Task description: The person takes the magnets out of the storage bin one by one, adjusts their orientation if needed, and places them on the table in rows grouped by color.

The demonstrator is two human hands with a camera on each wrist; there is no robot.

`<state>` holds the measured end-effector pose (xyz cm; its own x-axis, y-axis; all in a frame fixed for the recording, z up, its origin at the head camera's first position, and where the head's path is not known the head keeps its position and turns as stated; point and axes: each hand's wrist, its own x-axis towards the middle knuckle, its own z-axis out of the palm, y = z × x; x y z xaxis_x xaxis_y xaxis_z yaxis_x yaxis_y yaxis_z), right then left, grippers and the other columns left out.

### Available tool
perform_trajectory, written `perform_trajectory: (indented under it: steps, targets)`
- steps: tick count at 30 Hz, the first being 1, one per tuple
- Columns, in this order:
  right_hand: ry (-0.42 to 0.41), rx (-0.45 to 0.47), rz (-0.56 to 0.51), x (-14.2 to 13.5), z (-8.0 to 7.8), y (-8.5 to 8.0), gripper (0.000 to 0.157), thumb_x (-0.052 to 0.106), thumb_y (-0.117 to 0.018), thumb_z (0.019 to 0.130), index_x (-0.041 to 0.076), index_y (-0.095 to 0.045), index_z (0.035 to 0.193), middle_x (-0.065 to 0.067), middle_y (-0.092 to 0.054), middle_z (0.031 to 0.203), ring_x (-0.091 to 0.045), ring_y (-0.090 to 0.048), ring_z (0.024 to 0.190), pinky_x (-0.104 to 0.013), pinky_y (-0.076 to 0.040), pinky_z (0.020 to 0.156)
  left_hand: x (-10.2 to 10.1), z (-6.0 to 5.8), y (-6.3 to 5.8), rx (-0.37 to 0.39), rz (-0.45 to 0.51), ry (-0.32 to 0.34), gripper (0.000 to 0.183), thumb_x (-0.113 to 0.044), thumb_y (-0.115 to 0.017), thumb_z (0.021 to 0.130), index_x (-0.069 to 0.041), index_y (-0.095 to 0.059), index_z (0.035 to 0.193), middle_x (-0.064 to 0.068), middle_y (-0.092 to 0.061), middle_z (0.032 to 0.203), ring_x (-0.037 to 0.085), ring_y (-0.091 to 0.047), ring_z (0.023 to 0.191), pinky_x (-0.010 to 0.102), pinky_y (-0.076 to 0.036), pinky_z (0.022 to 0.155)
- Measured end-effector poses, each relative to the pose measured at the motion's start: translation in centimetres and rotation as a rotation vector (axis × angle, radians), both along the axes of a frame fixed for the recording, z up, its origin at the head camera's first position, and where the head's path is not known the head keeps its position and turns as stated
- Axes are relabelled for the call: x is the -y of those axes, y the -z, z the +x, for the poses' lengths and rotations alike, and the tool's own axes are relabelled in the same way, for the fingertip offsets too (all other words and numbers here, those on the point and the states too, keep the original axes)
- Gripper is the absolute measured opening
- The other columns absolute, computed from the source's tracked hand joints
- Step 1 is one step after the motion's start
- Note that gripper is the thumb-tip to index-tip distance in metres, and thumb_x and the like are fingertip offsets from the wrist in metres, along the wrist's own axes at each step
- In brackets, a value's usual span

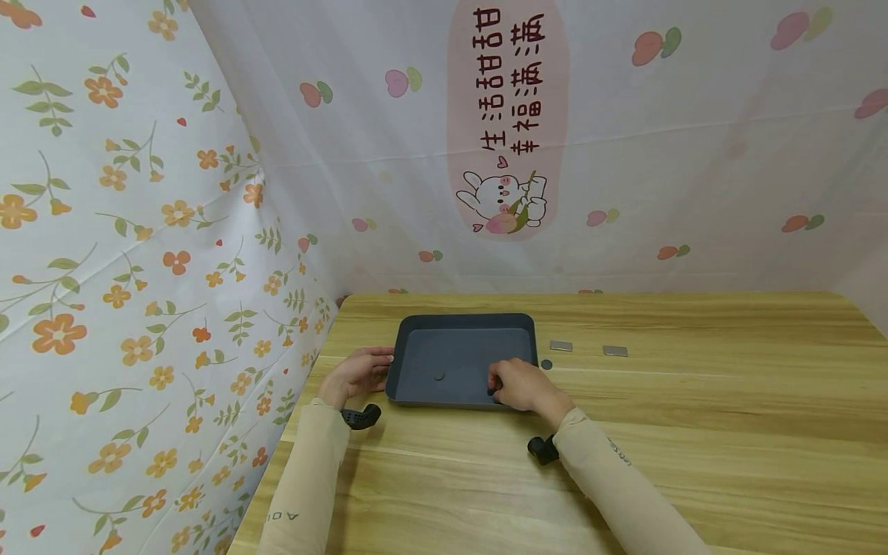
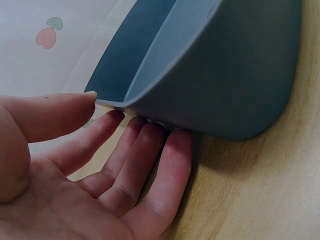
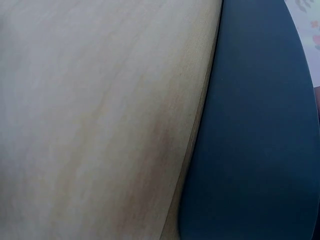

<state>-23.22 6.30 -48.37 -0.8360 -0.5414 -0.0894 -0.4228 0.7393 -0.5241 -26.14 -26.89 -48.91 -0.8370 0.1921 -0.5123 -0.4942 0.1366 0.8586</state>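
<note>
A dark blue-grey rectangular tray (image 1: 458, 351) lies on the wooden table. My left hand (image 1: 359, 373) is at its left end; in the left wrist view the fingers (image 2: 172, 170) touch the outer wall from outside, with the thumb's tip beside the rim. My right hand (image 1: 520, 383) is over the tray's front right part, its fingers curled down around a small dark piece (image 1: 496, 391), mostly hidden. A small dark round disc (image 1: 439, 376) lies inside the tray. The right wrist view shows only the tray's outer wall (image 3: 255, 130) and the table; that hand is out of its sight.
Right of the tray, another round disc (image 1: 546, 364) lies on the table (image 1: 728, 432). Two flat grey rectangular pieces (image 1: 561, 346) lie farther right. A patterned cloth (image 1: 610, 169) hangs behind the table, and a floral cloth (image 1: 159, 308) hangs at the left.
</note>
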Motion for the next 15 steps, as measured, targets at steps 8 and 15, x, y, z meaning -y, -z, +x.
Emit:
perform_trajectory:
  steps: [8,15]
  targets:
    - [0.000,-0.009,-0.003,0.06,-0.05,-0.04,0.008,0.013,-0.067,0.088,0.015,-0.062,0.082,0.002,-0.060,0.079,-0.013,-0.051,0.067,-0.034,-0.044,0.066,-0.06,0.01,-0.05,-0.003,-0.014,-0.001,0.045,-0.010,-0.040,0.104,0.000,-0.034,0.147,0.007,-0.057,0.122,0.013,-0.056,0.101,0.033,-0.049,0.080]
    - [0.007,0.002,-0.071,-0.21,-0.15,-0.09,0.006,0.013,-0.066,0.090,0.015,-0.062,0.086,0.003,-0.060,0.078,-0.011,-0.051,0.066,-0.031,-0.044,0.066,-0.11,0.10,-0.16,-0.003,-0.007,0.012,0.045,-0.010,-0.039,0.104,0.000,-0.033,0.148,0.005,-0.058,0.117,0.012,-0.057,0.098,0.032,-0.049,0.080]
